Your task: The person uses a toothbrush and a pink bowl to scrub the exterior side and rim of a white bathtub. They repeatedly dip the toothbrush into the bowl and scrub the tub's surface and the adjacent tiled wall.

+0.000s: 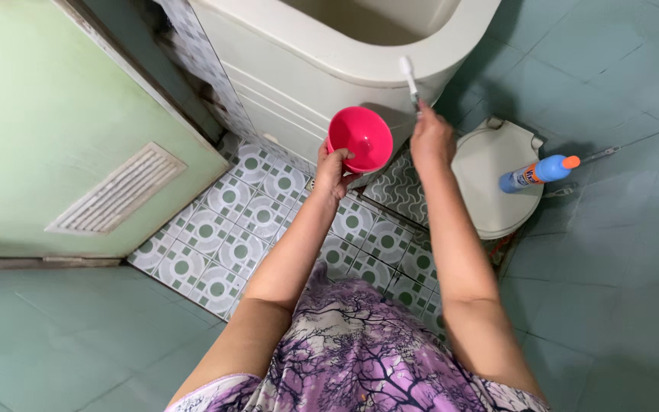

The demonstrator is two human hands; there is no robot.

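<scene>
The left hand (332, 169) grips the rim of a light, rigid pink plastic bowl (359, 138), likely slippery when wet, while the right hand (430, 137) closes on a thin, stiff white brush handle (410, 82).

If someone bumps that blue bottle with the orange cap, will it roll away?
The blue bottle lies on its side on the closed white toilet lid, and it looks round, so a nudge would probably set it rolling. It appears to be plastic, so it likely wouldn't break. How full or heavy it is can't be told.
</scene>
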